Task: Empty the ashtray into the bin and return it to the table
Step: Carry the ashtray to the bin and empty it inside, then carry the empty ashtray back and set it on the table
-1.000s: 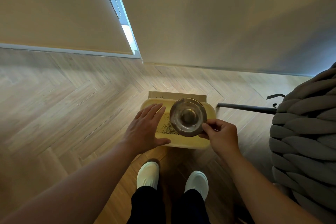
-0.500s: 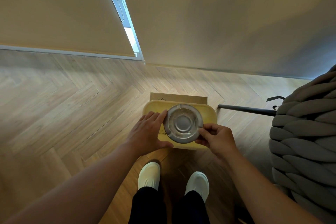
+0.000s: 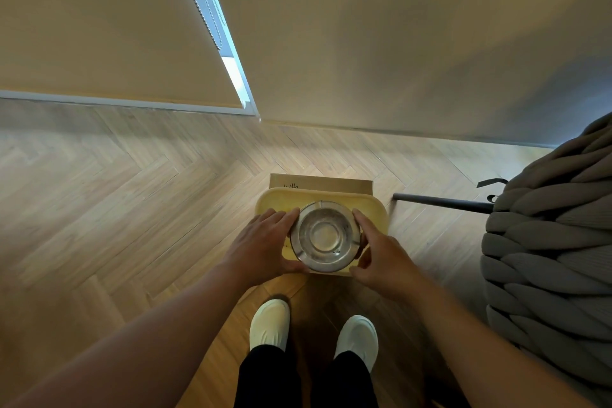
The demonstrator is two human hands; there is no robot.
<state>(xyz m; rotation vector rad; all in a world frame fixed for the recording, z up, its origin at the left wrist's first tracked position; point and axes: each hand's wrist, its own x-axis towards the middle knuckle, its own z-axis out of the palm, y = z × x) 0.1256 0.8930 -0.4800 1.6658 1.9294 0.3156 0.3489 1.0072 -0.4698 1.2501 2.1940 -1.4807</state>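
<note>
**Ashtray held over bin, both hands**

Glass ashtray (image 3: 325,236) sits directly above the yellow bin (image 3: 374,212), which stands on the wood floor (image 3: 132,209) in front of the white shoes (image 3: 269,321). Left hand (image 3: 261,247) cups its left rim, fingers curled round; right hand (image 3: 381,258) clasps the right rim w/ thumb below. Can't tell which way up it faces. Grey knit pouf (image 3: 556,258) at right.
</note>
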